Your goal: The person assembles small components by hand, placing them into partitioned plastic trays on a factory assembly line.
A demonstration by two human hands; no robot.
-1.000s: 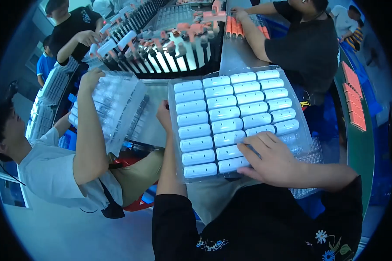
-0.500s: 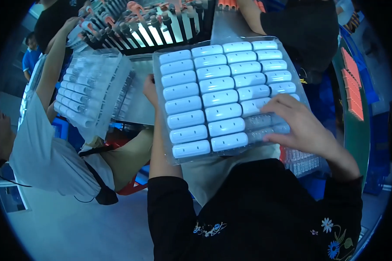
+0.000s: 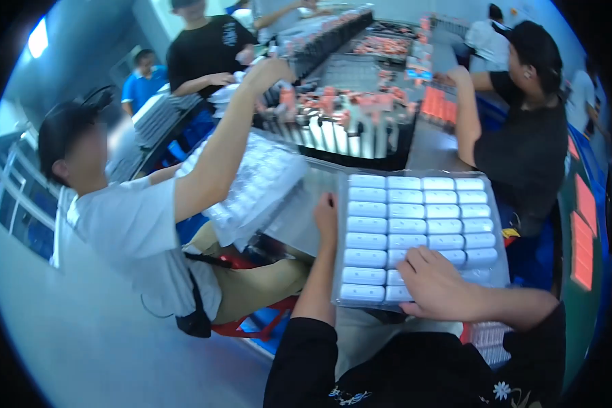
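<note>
A clear plastic tray (image 3: 499, 273) lies in front of me, filled with rows of white, rounded oblong casings (image 3: 365, 258). My left hand (image 3: 326, 217) is at the tray's left edge, closed on it, with most fingers hidden behind the rim. A small dark spot shows at its tip, too small to name. Over the near part of the tray, my right hand (image 3: 443, 289) curls its fingers and thumb round casings in the second column. The palm and wrist cover the tray's near right corner, so the slots beneath are hidden.
To my left, a person in a grey shirt (image 3: 132, 221) sits beside another tray of white pieces (image 3: 251, 183). A black slotted rack (image 3: 360, 139) with orange parts stands beyond. Someone in black (image 3: 520, 132) works at the right. Clear trays (image 3: 489, 340) lie below my right forearm.
The view has swung up and left, so more of the room shows. My right hand has moved left across the tray, from the bare slots to the second column. My left hand stays at the edge.
</note>
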